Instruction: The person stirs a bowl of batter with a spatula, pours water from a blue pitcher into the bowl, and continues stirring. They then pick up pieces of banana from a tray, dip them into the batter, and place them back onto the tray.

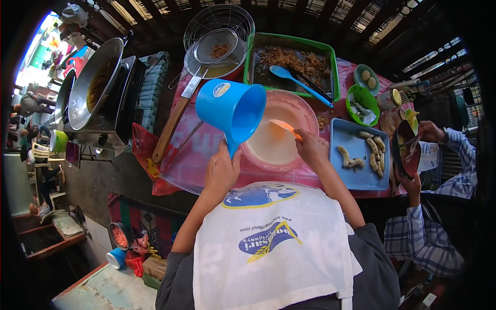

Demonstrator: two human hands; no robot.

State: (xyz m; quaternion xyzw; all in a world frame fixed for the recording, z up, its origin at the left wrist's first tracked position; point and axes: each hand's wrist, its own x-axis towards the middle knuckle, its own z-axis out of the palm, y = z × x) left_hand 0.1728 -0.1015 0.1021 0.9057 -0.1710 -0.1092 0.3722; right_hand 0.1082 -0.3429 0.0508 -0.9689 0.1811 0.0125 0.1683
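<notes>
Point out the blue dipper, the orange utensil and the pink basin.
Blue dipper (219, 107): head view, on its outer side wall.
Orange utensil (285, 127): head view, middle of its visible length.
Pink basin (307, 114): head view, on its right wall.

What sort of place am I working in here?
Probably an informal kitchen or food stall: a large wok sits on a stove, a pink bowl holds pale liquid, and what look like peeled bananas lie in a blue tray.
</notes>
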